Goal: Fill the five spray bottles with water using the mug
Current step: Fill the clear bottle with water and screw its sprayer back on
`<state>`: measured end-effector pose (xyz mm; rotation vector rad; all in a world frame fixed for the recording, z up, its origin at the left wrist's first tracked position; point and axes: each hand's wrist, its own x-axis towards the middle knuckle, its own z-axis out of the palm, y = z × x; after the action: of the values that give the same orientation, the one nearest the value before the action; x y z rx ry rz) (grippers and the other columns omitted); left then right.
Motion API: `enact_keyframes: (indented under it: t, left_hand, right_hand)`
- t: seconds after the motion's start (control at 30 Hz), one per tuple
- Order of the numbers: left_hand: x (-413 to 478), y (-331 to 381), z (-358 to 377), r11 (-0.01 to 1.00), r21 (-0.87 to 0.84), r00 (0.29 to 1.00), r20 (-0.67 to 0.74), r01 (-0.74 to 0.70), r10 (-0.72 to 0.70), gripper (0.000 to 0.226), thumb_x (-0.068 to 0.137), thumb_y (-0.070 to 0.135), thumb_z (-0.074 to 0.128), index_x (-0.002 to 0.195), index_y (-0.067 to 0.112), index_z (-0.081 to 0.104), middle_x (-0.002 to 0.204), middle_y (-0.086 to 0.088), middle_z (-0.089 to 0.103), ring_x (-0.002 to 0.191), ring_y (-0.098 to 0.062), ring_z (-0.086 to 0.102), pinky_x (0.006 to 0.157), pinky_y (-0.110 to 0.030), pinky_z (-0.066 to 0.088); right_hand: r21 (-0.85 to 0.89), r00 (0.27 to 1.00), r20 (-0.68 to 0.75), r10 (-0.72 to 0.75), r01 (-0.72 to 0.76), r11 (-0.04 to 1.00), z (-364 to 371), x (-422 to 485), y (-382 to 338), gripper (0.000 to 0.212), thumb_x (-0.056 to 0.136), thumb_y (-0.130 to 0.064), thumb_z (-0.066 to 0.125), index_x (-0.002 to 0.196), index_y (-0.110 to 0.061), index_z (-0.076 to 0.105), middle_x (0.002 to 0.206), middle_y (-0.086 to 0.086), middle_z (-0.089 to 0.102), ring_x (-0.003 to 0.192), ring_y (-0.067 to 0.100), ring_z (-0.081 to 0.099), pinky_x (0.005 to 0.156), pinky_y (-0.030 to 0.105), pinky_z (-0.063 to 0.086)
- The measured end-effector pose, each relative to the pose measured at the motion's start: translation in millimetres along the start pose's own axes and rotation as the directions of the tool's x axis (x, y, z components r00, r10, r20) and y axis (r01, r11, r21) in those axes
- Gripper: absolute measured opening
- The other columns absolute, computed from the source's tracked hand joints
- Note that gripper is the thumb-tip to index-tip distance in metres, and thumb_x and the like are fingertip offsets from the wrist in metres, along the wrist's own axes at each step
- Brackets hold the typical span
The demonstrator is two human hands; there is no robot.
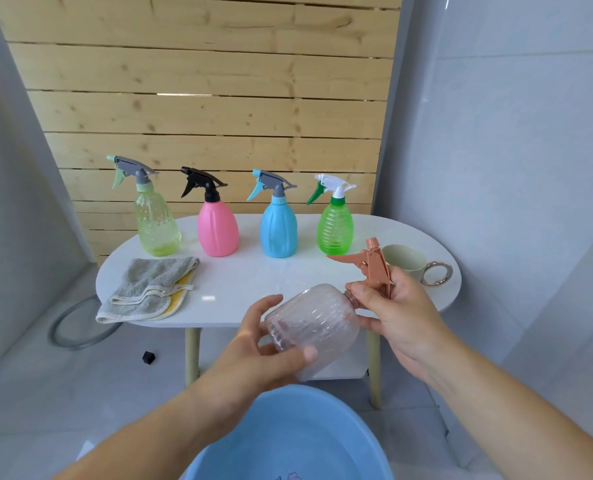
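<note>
Five bottles: four stand in a row at the back of the table [253, 282]: yellow-green bottle [156, 223], pink bottle [217, 230], blue bottle [278, 230], green bottle [334, 230]. The fifth, the clear bottle [315, 320], is held tilted over the near edge with its neck to the right.
Hidden: the mug [405, 259] at the table's right end sits partly behind the spray head [374, 265]; its inside is not visible.
Cut off: only the far part of the basin [288, 438] shows at the bottom edge; water is hard to make out.
Can't tell: the level in the pink and blue bottles, as their walls are opaque.
Clear bottle: looks empty.
Yellow-green bottle: denser colour at the base; liquid or not is unclear.
Left hand [253, 348]: fingers curled round the clear bottle's base.
Right hand [399, 317]: fingers wrapped on the spray head at the neck; can't tell if it is seated or loose.
Cloth [149, 289]: folded at front left, drooping over the edge.
</note>
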<state>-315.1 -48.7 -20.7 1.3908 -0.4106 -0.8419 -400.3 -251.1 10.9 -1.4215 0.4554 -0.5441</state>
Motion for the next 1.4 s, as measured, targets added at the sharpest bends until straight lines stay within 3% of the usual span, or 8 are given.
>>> enact_keyframes:
  t: [0.33, 0.53, 0.67, 0.8, 1.07, 1.2, 1.3, 1.4]
  left_hand:
    - [2, 11, -19, 0.930, -0.163, 0.942, 0.122, 0.329, -0.312, 0.075, 0.073, 0.057, 0.069, 0.137, 0.018, 0.061, 0.110, -0.021, 0.072, 0.102, -0.042, 0.073, 0.084, -0.055, 0.061]
    - [7, 5, -34, 0.940, -0.224, 0.961, -0.037, 0.258, -0.273, 0.067, 0.077, 0.050, 0.075, 0.129, 0.012, 0.060, 0.096, -0.021, 0.066, 0.098, -0.040, 0.074, 0.082, -0.052, 0.062]
    - [8, 2, -46, 0.949, -0.277, 0.969, -0.149, 0.151, -0.198, 0.070, 0.074, 0.049, 0.079, 0.132, 0.016, 0.058, 0.099, -0.022, 0.066, 0.101, -0.041, 0.074, 0.080, -0.049, 0.062]
    - [6, 2, -52, 0.949, -0.302, 0.976, -0.163, 0.090, -0.144, 0.064, 0.079, 0.047, 0.081, 0.133, 0.022, 0.057, 0.104, -0.023, 0.070, 0.111, -0.043, 0.073, 0.084, -0.049, 0.062]
    - [-4, -2, -47, 0.968, -0.221, 0.976, -0.157, 0.116, -0.153, 0.068, 0.078, 0.046, 0.080, 0.135, 0.016, 0.058, 0.127, -0.035, 0.064, 0.113, -0.045, 0.071, 0.095, -0.058, 0.060]
    - [-3, -9, -47, 0.973, -0.192, 0.977, -0.144, 0.127, -0.156, 0.061, 0.079, 0.042, 0.084, 0.130, 0.015, 0.061, 0.108, -0.022, 0.067, 0.097, -0.037, 0.076, 0.098, -0.059, 0.058]
    - [-1, -14, -47, 0.977, -0.175, 0.979, -0.140, 0.121, -0.146, 0.058, 0.075, 0.044, 0.081, 0.126, 0.019, 0.066, 0.100, -0.015, 0.069, 0.092, -0.034, 0.076, 0.095, -0.056, 0.060]
    - [2, -17, -48, 0.981, -0.158, 0.982, -0.132, 0.116, -0.138, 0.059, 0.073, 0.048, 0.075, 0.125, 0.020, 0.066, 0.102, -0.015, 0.071, 0.095, -0.035, 0.076, 0.095, -0.055, 0.060]
  right_hand:
    - [0.084, 0.998, 0.038, -0.043, 0.039, 0.996, -1, 5, -1, 0.028, 0.091, -0.002, 0.065, 0.118, -0.003, 0.058, 0.101, 0.013, 0.069, 0.091, 0.025, 0.070, 0.086, 0.043, 0.059]
    - [-0.033, 0.932, -0.295, -0.209, 0.208, 0.977, -15, 28, -21, 0.023, 0.091, -0.010, 0.069, 0.111, -0.004, 0.058, 0.094, 0.011, 0.071, 0.081, 0.023, 0.070, 0.066, 0.030, 0.059]
    - [-0.037, 0.850, -0.474, -0.230, 0.242, 0.970, -26, 46, -26, 0.027, 0.091, -0.015, 0.068, 0.111, 0.000, 0.057, 0.083, 0.012, 0.067, 0.071, 0.021, 0.068, 0.070, 0.035, 0.062]
    - [0.044, 0.875, -0.469, -0.123, 0.162, 0.986, -9, 60, -12, 0.008, 0.096, -0.012, 0.058, 0.102, -0.009, 0.062, 0.082, 0.008, 0.062, 0.068, 0.019, 0.059, 0.068, 0.032, 0.062]
    - [0.199, 0.940, -0.250, 0.233, -0.186, 0.962, 46, 84, 42, 0.006, 0.093, -0.002, 0.060, 0.096, 0.003, 0.061, 0.088, 0.009, 0.064, 0.080, 0.019, 0.064, 0.076, 0.029, 0.061]
    - [0.023, 0.916, -0.254, 0.311, -0.316, 0.949, 44, 92, 52, 0.011, 0.094, -0.017, 0.063, 0.084, -0.012, 0.064, 0.084, 0.006, 0.066, 0.067, 0.030, 0.070, 0.069, 0.039, 0.062]
    - [-0.107, 0.909, -0.274, 0.313, -0.352, 0.930, 42, 95, 55, 0.024, 0.092, -0.028, 0.067, 0.082, -0.006, 0.065, 0.081, 0.012, 0.063, 0.052, 0.029, 0.065, 0.045, 0.032, 0.056]
    - [-0.250, 0.914, -0.257, 0.314, -0.376, 0.892, 43, 95, 51, 0.031, 0.091, -0.040, 0.064, 0.088, -0.009, 0.071, 0.076, 0.012, 0.066, 0.047, 0.027, 0.061, 0.042, 0.025, 0.050]
